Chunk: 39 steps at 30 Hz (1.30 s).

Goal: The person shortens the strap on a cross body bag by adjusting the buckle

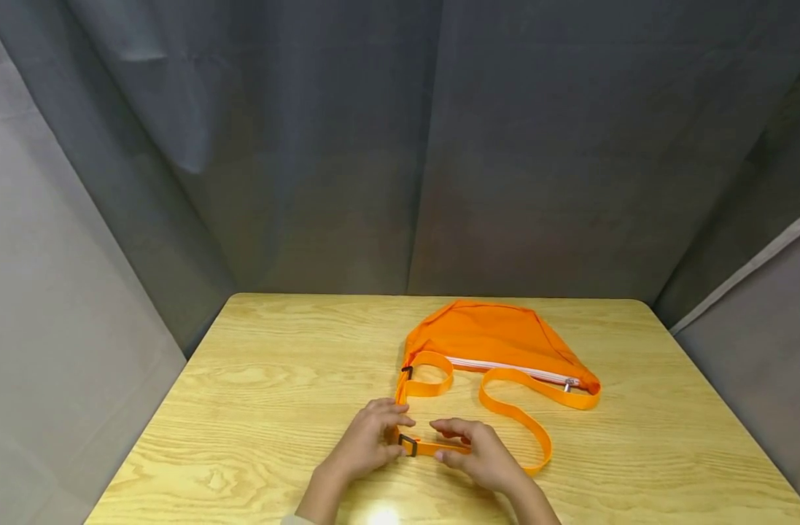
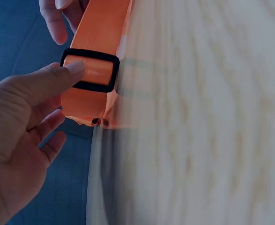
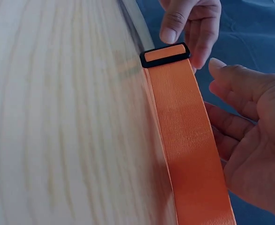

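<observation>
An orange bag [image 1: 491, 332] with a white zipper lies on the table, its orange strap [image 1: 514, 412] looping toward the person. A black slide buckle [image 1: 408, 445] sits on the strap's near stretch. My left hand [image 1: 370, 437] is at the buckle's left side, thumb tip overlapping it in the left wrist view, fingers parted from the thumb. Just right of the buckle, my right hand [image 1: 481, 456] hovers around the strap with thumb and fingers spread apart. In the right wrist view its fingers pass partly behind the strap [image 3: 189, 126].
A second dark buckle [image 1: 408, 372] sits by a small strap loop near the bag's left corner. A metal zipper pull [image 1: 568, 383] lies at the right end. Grey curtains [image 1: 321, 146] surround the wooden table [image 1: 262, 364].
</observation>
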Each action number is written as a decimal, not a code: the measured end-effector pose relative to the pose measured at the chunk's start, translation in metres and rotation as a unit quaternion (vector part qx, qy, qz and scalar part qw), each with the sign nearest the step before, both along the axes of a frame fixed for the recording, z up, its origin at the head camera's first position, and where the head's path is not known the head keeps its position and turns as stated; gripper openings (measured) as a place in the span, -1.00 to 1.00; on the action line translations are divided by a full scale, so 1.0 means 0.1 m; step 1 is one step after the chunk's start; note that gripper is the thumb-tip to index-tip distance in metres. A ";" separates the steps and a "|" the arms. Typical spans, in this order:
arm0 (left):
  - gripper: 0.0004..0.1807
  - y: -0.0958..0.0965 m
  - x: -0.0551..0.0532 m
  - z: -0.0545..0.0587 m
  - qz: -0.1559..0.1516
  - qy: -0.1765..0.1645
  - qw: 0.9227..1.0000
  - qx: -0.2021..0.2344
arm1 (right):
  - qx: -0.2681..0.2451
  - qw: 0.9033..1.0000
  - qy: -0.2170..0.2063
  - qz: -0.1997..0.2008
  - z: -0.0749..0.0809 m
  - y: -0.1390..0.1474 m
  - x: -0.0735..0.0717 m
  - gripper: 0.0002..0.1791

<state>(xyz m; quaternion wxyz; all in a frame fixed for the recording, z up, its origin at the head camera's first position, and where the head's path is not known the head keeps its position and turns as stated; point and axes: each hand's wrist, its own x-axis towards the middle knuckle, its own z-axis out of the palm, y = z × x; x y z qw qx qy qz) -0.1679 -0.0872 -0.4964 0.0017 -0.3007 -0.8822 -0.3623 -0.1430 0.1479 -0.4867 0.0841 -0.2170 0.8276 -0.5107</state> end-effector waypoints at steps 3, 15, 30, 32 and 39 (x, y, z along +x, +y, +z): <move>-0.60 -0.01 -0.02 0.01 -0.002 0.013 1.000 -0.003 | 0.007 1.000 -0.001 0.003 -0.01 -0.02 -0.01 -0.54; -0.76 0.00 -0.07 -0.05 0.014 0.073 0.996 -0.052 | 0.109 0.991 0.074 -0.029 -0.10 -0.06 -0.01 -0.81; -0.86 0.03 -0.06 0.11 0.019 0.108 0.993 -0.050 | 0.112 0.974 0.162 -0.115 0.03 -0.03 0.04 -0.86; -0.85 0.03 -0.05 0.15 0.016 0.118 0.992 -0.043 | 0.107 0.972 0.168 -0.123 0.06 -0.03 0.05 -0.84; -0.85 0.05 -0.03 0.21 0.007 0.125 0.992 -0.016 | 0.082 0.980 0.143 -0.114 0.17 0.02 0.06 -0.96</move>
